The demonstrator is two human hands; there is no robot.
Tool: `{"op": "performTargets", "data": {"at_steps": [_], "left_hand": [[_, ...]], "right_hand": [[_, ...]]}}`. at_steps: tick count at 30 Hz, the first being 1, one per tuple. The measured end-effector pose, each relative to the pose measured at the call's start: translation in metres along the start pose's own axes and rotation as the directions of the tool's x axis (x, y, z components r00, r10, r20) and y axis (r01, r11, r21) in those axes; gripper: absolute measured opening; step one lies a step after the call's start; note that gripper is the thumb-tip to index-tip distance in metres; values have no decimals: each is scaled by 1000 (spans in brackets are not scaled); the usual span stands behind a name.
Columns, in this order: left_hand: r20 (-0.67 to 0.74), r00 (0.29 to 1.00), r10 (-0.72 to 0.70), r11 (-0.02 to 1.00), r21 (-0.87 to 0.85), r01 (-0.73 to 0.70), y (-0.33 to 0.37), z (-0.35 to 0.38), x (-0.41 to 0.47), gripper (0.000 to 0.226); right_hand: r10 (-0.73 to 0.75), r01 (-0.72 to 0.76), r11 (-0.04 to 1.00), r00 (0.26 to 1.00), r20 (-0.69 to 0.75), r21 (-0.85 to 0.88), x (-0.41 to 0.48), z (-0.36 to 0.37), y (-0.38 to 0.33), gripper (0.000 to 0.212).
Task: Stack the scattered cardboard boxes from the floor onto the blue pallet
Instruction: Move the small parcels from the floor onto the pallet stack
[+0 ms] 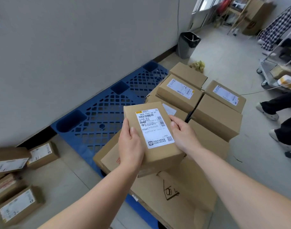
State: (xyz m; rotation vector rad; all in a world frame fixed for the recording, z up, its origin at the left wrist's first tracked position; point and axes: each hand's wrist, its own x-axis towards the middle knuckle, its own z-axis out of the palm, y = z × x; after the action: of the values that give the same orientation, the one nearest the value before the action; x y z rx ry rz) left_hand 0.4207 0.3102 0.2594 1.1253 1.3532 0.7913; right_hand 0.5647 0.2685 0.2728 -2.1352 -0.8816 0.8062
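I hold a small cardboard box with a white shipping label in the air over the blue pallet. My left hand grips its left side with the thumb on top. My right hand grips its right side. Below it several cardboard boxes are stacked on the pallet's right half, among them a large flat box and a labelled box. The pallet's left half shows bare blue grid. More labelled boxes lie on the floor at the lower left.
A grey wall runs along the pallet's far side. A dark bin stands by the wall. Another person's legs stand at the right, near a wheeled cart with parcels. Shelving and a large box are at the far back right.
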Motion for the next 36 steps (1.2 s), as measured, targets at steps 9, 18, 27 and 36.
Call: {"op": "performTargets", "data": {"at_steps": [9, 18, 27, 36], "left_hand": [[3, 997, -76, 997, -27, 76, 12, 47, 31, 43], [-65, 991, -120, 985, -128, 111, 8, 99, 56, 32], [-137, 977, -162, 978, -154, 140, 15, 141, 68, 41], [-142, 981, -128, 989, -98, 115, 20, 162, 80, 58]], "right_hand": [[-13, 18, 994, 999, 49, -104, 61, -22, 13, 41], [-85, 103, 981, 990, 115, -162, 117, -45, 17, 37], [-68, 91, 976, 990, 124, -198, 176, -54, 14, 43], [-63, 66, 952, 998, 18, -300, 204, -55, 8, 45]]}}
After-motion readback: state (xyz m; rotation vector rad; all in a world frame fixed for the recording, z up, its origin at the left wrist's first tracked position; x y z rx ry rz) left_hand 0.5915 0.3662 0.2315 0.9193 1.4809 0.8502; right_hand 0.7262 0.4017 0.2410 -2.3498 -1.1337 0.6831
